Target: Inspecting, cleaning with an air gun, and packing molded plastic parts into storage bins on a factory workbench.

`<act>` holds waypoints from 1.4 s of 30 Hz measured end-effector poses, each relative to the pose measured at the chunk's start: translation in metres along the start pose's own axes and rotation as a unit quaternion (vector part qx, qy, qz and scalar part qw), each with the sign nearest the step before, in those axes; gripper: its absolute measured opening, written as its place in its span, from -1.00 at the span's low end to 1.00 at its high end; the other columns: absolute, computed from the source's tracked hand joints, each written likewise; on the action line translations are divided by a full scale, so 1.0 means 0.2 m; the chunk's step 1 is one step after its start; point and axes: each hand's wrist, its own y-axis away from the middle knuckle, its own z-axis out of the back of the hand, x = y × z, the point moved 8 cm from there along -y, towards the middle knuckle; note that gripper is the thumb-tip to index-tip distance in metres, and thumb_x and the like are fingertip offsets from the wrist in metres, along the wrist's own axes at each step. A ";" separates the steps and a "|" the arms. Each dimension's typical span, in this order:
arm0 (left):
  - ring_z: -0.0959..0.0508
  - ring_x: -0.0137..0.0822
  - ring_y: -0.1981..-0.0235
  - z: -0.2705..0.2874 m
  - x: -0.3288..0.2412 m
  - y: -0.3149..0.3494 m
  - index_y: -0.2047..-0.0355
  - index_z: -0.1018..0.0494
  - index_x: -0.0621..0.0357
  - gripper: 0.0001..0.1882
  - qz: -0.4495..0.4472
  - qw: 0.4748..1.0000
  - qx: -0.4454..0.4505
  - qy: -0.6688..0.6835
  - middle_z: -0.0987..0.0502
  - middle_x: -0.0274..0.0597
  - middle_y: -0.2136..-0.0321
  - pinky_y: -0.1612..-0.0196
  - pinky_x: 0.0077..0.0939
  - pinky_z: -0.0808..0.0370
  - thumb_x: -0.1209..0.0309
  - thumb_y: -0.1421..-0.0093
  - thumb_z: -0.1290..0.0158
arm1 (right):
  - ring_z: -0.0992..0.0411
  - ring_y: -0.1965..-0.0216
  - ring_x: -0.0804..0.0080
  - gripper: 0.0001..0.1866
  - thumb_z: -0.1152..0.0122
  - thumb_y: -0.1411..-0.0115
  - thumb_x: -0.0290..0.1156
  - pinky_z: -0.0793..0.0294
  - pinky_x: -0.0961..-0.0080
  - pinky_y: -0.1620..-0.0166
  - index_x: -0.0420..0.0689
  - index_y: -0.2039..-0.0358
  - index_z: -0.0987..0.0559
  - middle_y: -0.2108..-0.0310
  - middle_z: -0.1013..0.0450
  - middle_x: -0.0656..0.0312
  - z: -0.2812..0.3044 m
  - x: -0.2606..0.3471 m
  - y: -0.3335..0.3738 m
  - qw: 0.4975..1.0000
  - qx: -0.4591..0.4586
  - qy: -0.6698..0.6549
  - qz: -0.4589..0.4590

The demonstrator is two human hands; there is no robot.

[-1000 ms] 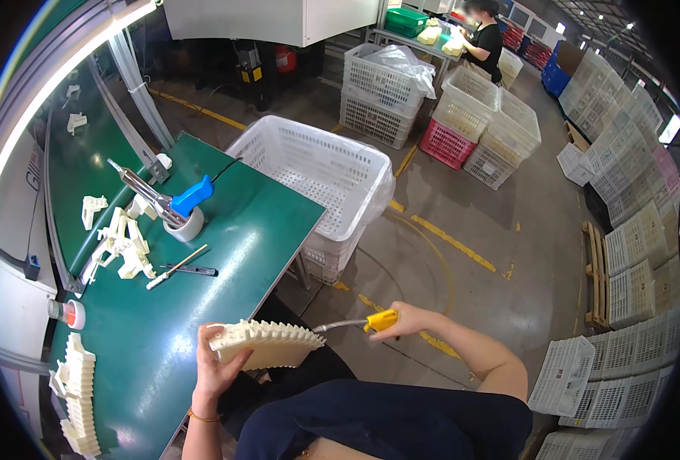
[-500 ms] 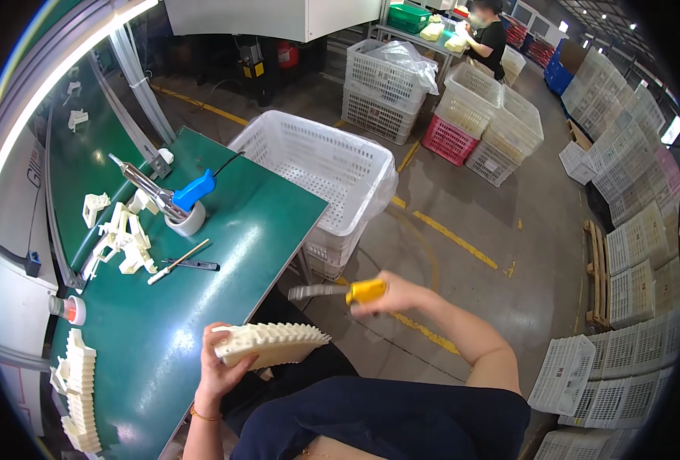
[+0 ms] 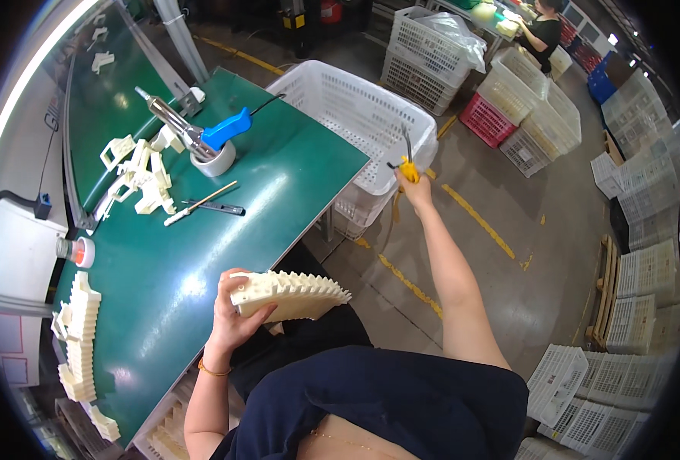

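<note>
My left hand [image 3: 231,310] grips one end of a cream plastic part [image 3: 294,297] with a row of teeth along its upper edge. The part is held over my lap, just off the table's front edge. Out to the right, my right hand [image 3: 414,192] is closed round a yellow-handled tool [image 3: 409,169] with a thin, curved grey end and a small dark piece at its side. That tool is over the near right side of a white plastic crate [image 3: 424,157]; its exact kind cannot be made out.
On the green table [image 3: 271,184] are a blue-handled heat tool [image 3: 225,129] resting in a white ring, loose cream pieces [image 3: 144,172], a wooden-handled stick [image 3: 202,202] and a dark cutter [image 3: 221,208]. Toothed parts [image 3: 83,337] line the left edge. Stacked crates [image 3: 631,284] stand right; a person [image 3: 542,34] works beyond.
My right hand has swung the yellow-handled tool forward and right, from near my lap to the crate. My left hand still holds the toothed part. The view has shifted.
</note>
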 end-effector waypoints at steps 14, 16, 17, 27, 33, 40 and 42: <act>-0.48 -0.07 0.23 0.02 -0.04 0.04 0.13 -0.19 0.14 -0.37 -0.013 0.999 -0.007 -0.047 -0.36 0.05 0.19 0.18 -0.35 -0.45 0.48 0.16 -0.34 | -0.09 -0.23 -0.05 -0.38 -0.03 -0.21 -0.02 -0.08 0.24 -0.26 -0.24 -0.11 -0.29 -0.17 -0.17 -0.14 -0.55 -0.26 1.70 0.927 0.337 0.083 0.142; -0.47 -0.07 0.21 0.03 -0.01 0.04 0.13 -0.19 0.14 -0.37 -0.009 0.999 -0.012 -0.034 -0.37 0.03 0.20 0.17 -0.34 -0.45 0.47 0.16 -0.34 | 0.03 -0.29 -0.03 -0.26 0.04 -0.22 0.10 0.06 0.22 -0.30 -0.24 -0.19 -0.18 -0.23 -0.07 -0.16 -0.57 -0.31 1.70 0.944 0.325 0.030 0.051; -0.47 -0.07 0.21 0.04 -0.02 0.06 0.14 -0.19 0.13 -0.37 -0.012 0.999 -0.020 -0.033 -0.36 0.02 0.20 0.16 -0.34 -0.44 0.47 0.16 -0.34 | 0.03 -0.29 -0.03 -0.26 0.04 -0.22 0.10 0.06 0.22 -0.30 -0.24 -0.19 -0.18 -0.23 -0.07 -0.16 -0.59 -0.31 1.73 0.944 0.326 0.029 0.052; -0.37 -0.24 0.13 0.15 -0.02 0.16 0.06 -0.18 0.10 -0.37 0.013 0.998 -0.063 0.019 -0.33 -0.10 0.17 0.05 -0.39 -0.33 0.49 0.09 -0.31 | -0.17 -0.16 -0.06 -0.33 -0.06 -0.19 -0.05 -0.14 0.21 -0.19 -0.21 -0.18 -0.19 -0.12 -0.21 -0.13 -0.62 -0.14 1.64 0.930 0.334 0.094 0.117; -0.41 -0.20 0.13 0.23 -0.03 0.29 0.06 -0.21 0.10 -0.36 0.008 0.995 -0.098 -0.013 -0.35 -0.09 0.15 0.09 -0.40 -0.39 0.49 0.10 -0.33 | -0.12 -0.22 -0.02 -0.33 0.03 -0.25 -0.02 -0.08 0.28 -0.23 -0.24 -0.21 -0.17 -0.16 -0.19 -0.14 -0.64 -0.07 1.71 0.909 0.409 0.062 0.053; -0.42 -0.25 0.16 0.27 -0.04 0.32 0.07 -0.19 0.11 -0.37 0.012 0.992 -0.127 -0.025 -0.35 -0.10 0.16 0.12 -0.42 -0.41 0.52 0.09 -0.31 | -0.06 -0.24 -0.08 -0.33 0.10 -0.27 -0.02 -0.02 0.26 -0.25 -0.27 -0.21 -0.15 -0.17 -0.16 -0.18 -0.69 0.01 1.70 0.868 0.468 0.152 0.076; -0.42 -0.25 0.16 0.30 -0.02 0.35 0.06 -0.19 0.11 -0.37 0.019 0.989 -0.147 -0.028 -0.35 -0.11 0.16 0.12 -0.42 -0.40 0.52 0.09 -0.31 | -0.03 -0.26 -0.07 -0.34 0.15 -0.31 -0.05 0.03 0.29 -0.27 -0.30 -0.22 -0.11 -0.19 -0.13 -0.18 -0.72 0.10 1.70 0.892 0.421 0.085 0.137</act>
